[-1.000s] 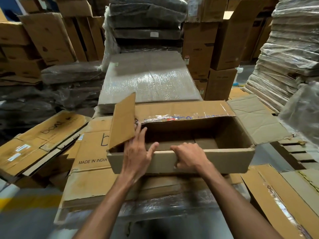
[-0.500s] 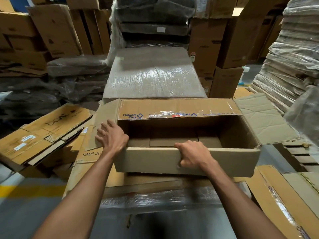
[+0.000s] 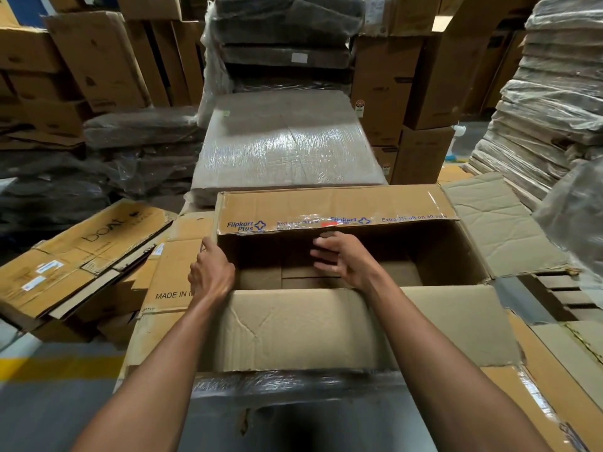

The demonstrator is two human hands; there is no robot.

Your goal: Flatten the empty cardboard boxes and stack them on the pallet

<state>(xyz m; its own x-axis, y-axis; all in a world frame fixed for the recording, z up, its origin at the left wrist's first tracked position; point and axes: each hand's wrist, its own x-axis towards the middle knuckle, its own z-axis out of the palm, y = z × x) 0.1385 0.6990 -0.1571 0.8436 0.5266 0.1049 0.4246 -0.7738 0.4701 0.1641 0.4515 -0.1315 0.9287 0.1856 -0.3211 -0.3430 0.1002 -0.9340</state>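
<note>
Nearest me, the near flap (image 3: 293, 327) had dropped outward towards 6 o'clock since half a second before, its matt brown face creased and dented. My right hand (image 3: 342, 259) had let go of that edge and hung inside the Flipkart box (image 3: 450, 256), fingers spread wide, empty and blurred. My left hand (image 3: 212, 275) seemed clasped over the left wall at 9 o'clock. With its top opened out, I judged the upright box ready to collapse. It sat at 12 o'clock on film-wrapped flat cardboard (image 3: 293, 383), glossy printed tape along its far flap (image 3: 336, 207). Rough wooden pallet slats (image 3: 561, 298) showed at 3 o'clock, and a shiny shrink-wrapped bundle (image 3: 287, 141) lay beyond.
</note>
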